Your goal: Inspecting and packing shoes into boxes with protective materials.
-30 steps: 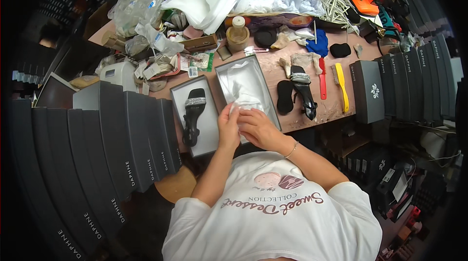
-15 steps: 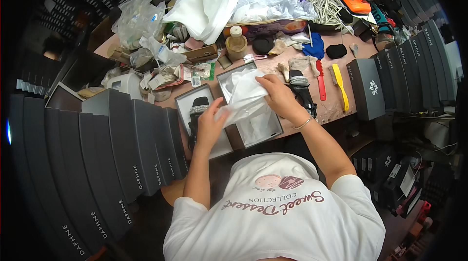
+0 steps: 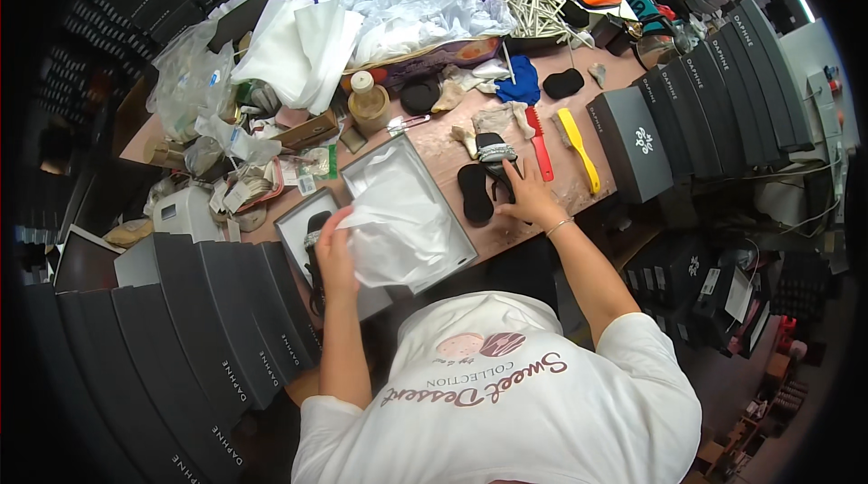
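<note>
A sheet of white tissue paper [image 3: 398, 235] lies loosely over the grey shoebox half [image 3: 463, 247] in front of me. My left hand [image 3: 336, 253] pinches the paper's left edge. Partly behind that hand, a black sandal [image 3: 315, 229] rests in the other box half [image 3: 294, 223]. My right hand [image 3: 533, 199] is at a pair of black sandals [image 3: 476, 194] on the table, one showing a silvery band [image 3: 495, 153]. Its thumb and fingers are apart beside the straps; a firm grip does not show.
A red brush [image 3: 539, 145] and a yellow brush [image 3: 579, 149] lie right of the sandals. Dark shoeboxes stand in rows at left [image 3: 199, 312] and right [image 3: 633, 145]. Along the back are a bottle [image 3: 368, 104], paper sheets [image 3: 298, 50] and a heap of white sticks [image 3: 533, 0].
The tissue paper, held up by both hands before, now lies over the box half. My right hand has left it and moved right to the sandals. The view has shifted.
</note>
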Motion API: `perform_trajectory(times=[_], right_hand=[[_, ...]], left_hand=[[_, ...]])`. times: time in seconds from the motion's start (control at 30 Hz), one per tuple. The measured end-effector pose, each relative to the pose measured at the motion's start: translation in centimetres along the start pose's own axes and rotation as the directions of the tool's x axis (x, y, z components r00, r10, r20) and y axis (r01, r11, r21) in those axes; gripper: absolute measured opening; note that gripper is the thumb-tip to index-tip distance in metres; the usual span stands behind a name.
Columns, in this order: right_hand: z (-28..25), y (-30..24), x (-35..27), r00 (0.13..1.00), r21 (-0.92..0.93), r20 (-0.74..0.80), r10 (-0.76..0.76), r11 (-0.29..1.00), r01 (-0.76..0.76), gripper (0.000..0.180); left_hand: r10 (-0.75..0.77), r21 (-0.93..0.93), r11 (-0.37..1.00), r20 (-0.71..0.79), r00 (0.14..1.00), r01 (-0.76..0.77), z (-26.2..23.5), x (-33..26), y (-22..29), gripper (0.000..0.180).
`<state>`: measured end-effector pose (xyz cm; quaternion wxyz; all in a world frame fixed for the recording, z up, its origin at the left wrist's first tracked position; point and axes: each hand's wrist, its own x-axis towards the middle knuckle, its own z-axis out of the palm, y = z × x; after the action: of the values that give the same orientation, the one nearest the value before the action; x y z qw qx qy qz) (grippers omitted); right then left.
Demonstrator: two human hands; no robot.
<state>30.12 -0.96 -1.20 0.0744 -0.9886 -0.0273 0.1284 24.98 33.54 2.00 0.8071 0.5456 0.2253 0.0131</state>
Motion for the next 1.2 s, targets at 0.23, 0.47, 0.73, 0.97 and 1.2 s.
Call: perform_trajectory(times=[0.23, 0.47, 0.73, 0.97, 1.2], right_hand=[[0.2, 2.7, -2.8, 0.96, 0.682, -0.25, -0.129, 0.68, 0.269, 0.067], [-13.9, -4.8, -10.5, 0.752, 0.935, 0.275, -0.599, 0.348, -0.065, 0.057], [-4.5, -11.6, -6.7, 0.902, 0.762, 0.397, -0.171, -0.487, -0.427, 0.027], [1.9, -10.7, -5.0, 0.999, 0.939, 0.001, -0.047, -0.344, -0.017, 0.043], [2.9, -9.5, -2.5, 0.992, 0.944, -0.125, 0.027, -0.305, 0.127, 0.039]], left_hand=[[0.255, 0.465, 0.848, 0.062, 0.965, -0.254, 4.0, 3.0, -1.7, 0.023], [0.254, 0.196, 0.946, 0.054, 0.966, -0.26, 8.1, 0.4, -1.8, 0.02], [0.39, 0.487, 0.709, 0.332, 0.859, -0.51, 7.1, -4.8, 2.2, 0.024], [0.491, 0.273, 0.566, 0.646, 0.584, -0.778, 9.4, -11.0, -0.5, 0.04], [0.369, -0.036, 0.493, 0.914, 0.172, -0.869, 12.7, -13.3, -3.7, 0.056]])
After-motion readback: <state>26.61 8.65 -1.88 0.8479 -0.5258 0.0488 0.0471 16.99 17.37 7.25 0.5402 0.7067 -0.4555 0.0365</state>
